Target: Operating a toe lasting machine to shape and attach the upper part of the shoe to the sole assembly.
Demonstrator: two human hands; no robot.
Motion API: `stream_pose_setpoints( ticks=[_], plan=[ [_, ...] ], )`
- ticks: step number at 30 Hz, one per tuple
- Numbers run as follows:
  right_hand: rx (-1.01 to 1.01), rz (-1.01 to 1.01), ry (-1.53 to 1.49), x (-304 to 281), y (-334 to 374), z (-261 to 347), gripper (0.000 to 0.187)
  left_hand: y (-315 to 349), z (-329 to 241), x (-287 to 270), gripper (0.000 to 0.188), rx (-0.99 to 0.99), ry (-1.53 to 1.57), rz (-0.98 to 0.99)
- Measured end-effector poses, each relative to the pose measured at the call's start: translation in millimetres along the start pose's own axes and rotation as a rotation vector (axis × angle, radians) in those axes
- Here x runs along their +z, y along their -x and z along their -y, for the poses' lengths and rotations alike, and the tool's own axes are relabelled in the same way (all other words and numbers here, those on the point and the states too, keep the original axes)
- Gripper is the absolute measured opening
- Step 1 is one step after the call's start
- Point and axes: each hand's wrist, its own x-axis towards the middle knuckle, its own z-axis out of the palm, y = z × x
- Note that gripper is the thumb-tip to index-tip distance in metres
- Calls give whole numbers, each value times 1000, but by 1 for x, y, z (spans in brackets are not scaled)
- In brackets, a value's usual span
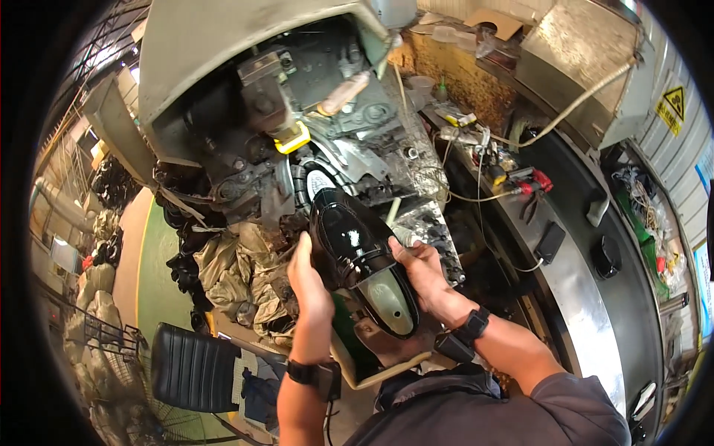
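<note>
A glossy black loafer (346, 236) is pulled over a grey-green shoe last (388, 301), which shows in its opening toward me. The shoe's toe points away, against the curved metal clamp parts of a machine (286, 175). My right hand (425, 276) grips the right side of the shoe, thumb along the upper edge and the other fingers partly hidden. On the other side my left hand (309, 276) lies open, fingers stretched, palm toward the shoe. Whether it touches the leather I cannot tell.
A grey hood (245, 44) arches over the machine. To the right runs a dark conveyor belt (576, 201) with a metal rim, red-handled tools (532, 181) and a phone-like black box (550, 242) beside it. Crumpled tan cloth (238, 275) and a black chair (195, 368) stand at left.
</note>
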Motion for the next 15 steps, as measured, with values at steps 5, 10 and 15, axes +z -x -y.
stream_pose_setpoints(
  ticks=[5, 10, 15],
  plan=[
    [-58, 20, -95, 50, -48, -19, 19, -2, 13, -24, 41, -182, 320, -73],
    [16, 30, -128, 64, -95, -32, 13, -38, 11, -20, 39, -300, 343, -134],
    [-24, 4, -89, 70, -129, -40, 16, -76, 22, -21, 36, -325, 369, -209]
  ],
)
